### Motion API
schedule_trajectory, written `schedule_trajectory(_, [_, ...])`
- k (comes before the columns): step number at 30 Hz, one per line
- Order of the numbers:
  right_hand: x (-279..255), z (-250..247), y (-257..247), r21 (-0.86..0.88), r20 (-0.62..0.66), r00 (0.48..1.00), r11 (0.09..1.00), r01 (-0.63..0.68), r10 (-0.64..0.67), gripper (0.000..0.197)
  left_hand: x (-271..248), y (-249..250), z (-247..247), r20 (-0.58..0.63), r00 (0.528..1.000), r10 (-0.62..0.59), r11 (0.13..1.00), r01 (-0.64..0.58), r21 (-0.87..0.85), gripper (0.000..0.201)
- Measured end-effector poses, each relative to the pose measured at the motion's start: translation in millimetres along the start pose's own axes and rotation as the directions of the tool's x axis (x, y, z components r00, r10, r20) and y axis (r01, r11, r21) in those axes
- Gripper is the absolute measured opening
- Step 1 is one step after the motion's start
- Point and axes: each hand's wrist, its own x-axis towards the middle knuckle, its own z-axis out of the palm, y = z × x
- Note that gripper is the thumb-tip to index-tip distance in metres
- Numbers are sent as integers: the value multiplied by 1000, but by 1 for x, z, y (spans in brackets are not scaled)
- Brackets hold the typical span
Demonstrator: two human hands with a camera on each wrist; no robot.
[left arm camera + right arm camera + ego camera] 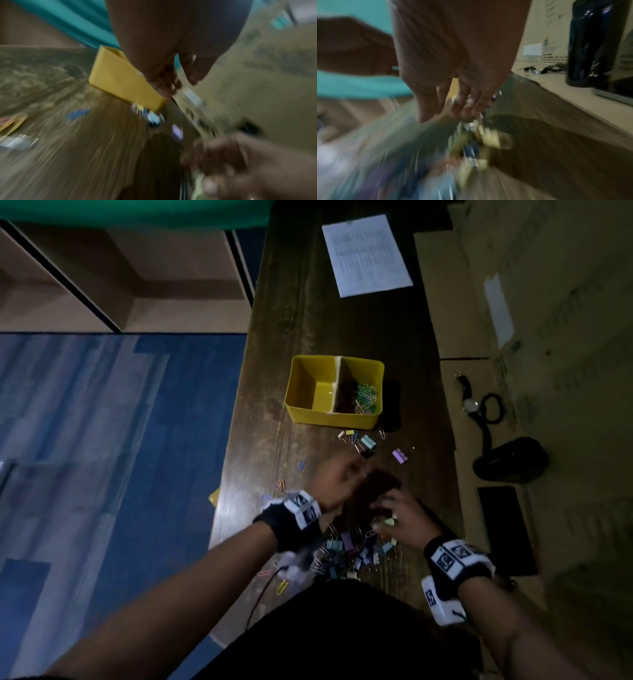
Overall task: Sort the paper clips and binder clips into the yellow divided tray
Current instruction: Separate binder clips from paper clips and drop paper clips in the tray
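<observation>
The yellow divided tray [310, 414] [120, 79] stands mid-table; its left compartment is bare and its right one holds coloured paper clips [365, 398]. A pile of mixed binder and paper clips [349, 549] lies near the table's front. My right hand [387, 517] [464, 113] is at the pile's far edge and pinches a pale green binder clip [390, 521] [489, 136]. My left hand [339, 477] [180, 83] hovers, blurred, between pile and tray with its fingers pointing down; I cannot make out anything in it.
Loose clips [363, 441] and a purple binder clip [399, 456] lie just before the tray, with paper clips [280, 486] near the table's left edge. A paper sheet [366, 254] lies far back. Cardboard [479, 320] on the right carries a watch [471, 404], black pouch [510, 460] and black slab [507, 529].
</observation>
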Motion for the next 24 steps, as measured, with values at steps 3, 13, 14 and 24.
schedule_trajectory(3, [-23,20,11,-290,-3,1000,957,-6,5,39,-36,-8,38,404,914,-38,964,-73,256,23])
schedule_trajectory(13, [-62,25,39,50,-249,963,994,-97,106,14,-63,-53,41,452,882,-136,830,-147,538,41])
schedule_trajectory(14, [-63,23,40,80,-275,954,992,-100,118,13,-61,-52,40,447,885,-132,833,-145,533,40])
schedule_trajectory(24, [-23,-2,49,305,-405,871,939,-158,278,17,-17,1,77,501,865,-25,780,-297,551,41])
